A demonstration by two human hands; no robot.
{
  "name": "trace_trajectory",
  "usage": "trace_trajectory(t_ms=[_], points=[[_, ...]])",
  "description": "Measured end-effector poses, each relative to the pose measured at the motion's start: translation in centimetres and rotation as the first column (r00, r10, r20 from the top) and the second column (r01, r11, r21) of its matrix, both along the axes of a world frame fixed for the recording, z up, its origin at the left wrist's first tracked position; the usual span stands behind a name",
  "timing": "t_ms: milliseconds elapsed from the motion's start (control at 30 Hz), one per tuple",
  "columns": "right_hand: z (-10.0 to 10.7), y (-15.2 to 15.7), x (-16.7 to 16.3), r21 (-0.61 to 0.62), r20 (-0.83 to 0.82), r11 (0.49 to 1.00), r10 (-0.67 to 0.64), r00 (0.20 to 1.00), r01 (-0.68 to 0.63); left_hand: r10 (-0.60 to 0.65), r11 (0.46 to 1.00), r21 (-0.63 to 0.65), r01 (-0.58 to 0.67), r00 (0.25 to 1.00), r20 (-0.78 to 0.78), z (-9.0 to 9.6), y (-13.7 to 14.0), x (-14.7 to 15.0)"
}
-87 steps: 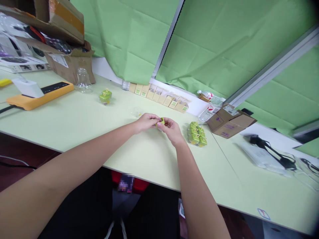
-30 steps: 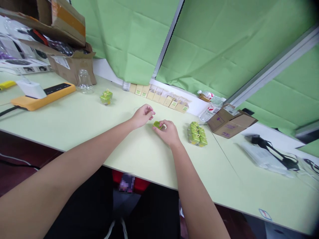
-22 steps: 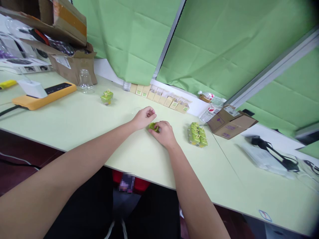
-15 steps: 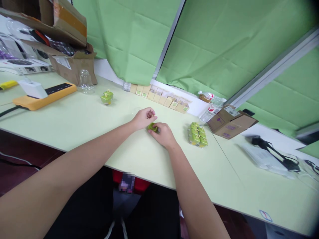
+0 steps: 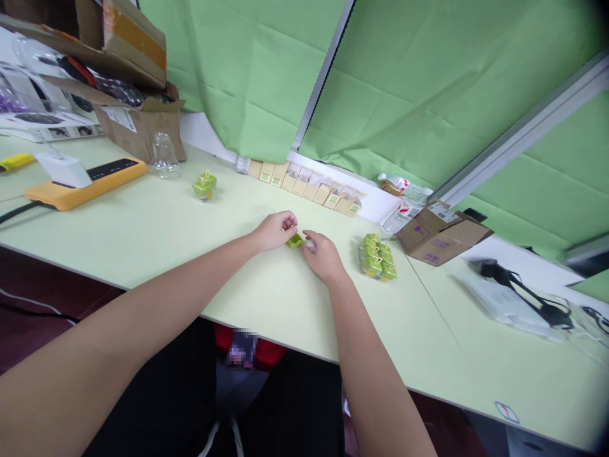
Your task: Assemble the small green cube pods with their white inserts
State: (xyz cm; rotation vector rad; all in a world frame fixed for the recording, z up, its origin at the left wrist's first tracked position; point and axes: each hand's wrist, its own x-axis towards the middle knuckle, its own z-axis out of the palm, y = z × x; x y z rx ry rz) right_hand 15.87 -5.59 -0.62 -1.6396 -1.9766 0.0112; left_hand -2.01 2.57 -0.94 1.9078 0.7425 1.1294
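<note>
My left hand [image 5: 276,230] is closed, thumb and fingers pinching a small green lid [image 5: 295,241] at its upper edge, where a bit of pale cord shows. The lid is tilted, its hollow side partly visible. Just right of it, my right hand [image 5: 325,256] is curled around a small whitish thing [image 5: 311,245], too small to name. A clear plastic piece [image 5: 262,213] lies behind my left hand. To the right stands a cluster of small clear boxes with green lids [image 5: 378,257] and cord loops; similar green-lidded boxes [image 5: 204,186] stand at the left.
Several small cardboard boxes [image 5: 304,184] line the back edge. Plastic bottles [image 5: 402,212] and an open carton [image 5: 435,235] are at the back right. At the left are an orange power strip [image 5: 102,183], a clear jar [image 5: 164,157] and a larger carton [image 5: 136,130].
My right hand has come off the green lid and shifted slightly right. The lid has moved a little right and now hangs from my left hand. More of the clear plastic piece shows.
</note>
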Motion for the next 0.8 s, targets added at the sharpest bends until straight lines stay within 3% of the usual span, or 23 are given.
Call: trace_trajectory(t_ms=[133,267,500,667,800], points=[[0.4,-0.2,-0.6,0.086,-0.094,0.996,-0.028,0.995,0.037,-0.015,1.0,0.019,0.016,1.0,-0.008,0.3,-0.4,-0.1],[1.2,-0.6,-1.4,0.164,-0.211,0.986,0.026,0.977,0.009,-0.074,0.997,0.004,0.074,0.997,0.018,0.6,-0.8,-0.1],[1.0,-0.2,-1.5,0.145,-0.412,0.988,0.017,0.911,0.047,-0.093,0.995,-0.039,0.096,0.993,0.078,0.8,-0.6,0.1],[0.9,0.3,-0.6,0.188,-0.468,0.964,-0.081,0.88,0.189,0.055,0.975,0.22,-0.028,0.992,-0.117,0.9,-0.7,-0.7],[0.7,0.2,-0.4,0.177,-0.457,0.956,-0.129,0.88,0.233,0.011,0.968,0.24,0.076,0.94,-0.342,0.1,-0.6,-1.1]])
